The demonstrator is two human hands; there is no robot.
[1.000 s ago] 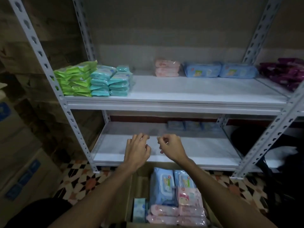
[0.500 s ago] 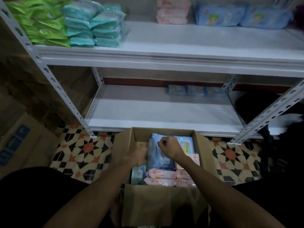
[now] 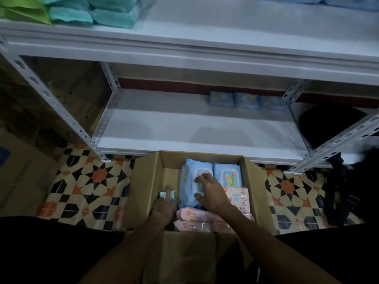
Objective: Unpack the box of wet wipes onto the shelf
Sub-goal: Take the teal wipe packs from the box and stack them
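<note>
An open cardboard box stands on the floor in front of the white metal shelf. Inside it lie two blue wet wipe packs, a left one and a right one, with pink packs nearer me. My right hand rests with spread fingers on top of the left blue pack. My left hand reaches down into the gap at the box's left side, fingers straight, touching a small teal pack. Whether either hand grips anything is unclear.
Green and teal packs are stacked at the left of the upper shelf. Three small blue packs lie at the back of the lower shelf. Another cardboard box stands at the left on the patterned tile floor.
My view has tilted down from the shelf to the box. Both hands dropped from the lower shelf's edge into the box; the right hand opened onto the left blue pack.
</note>
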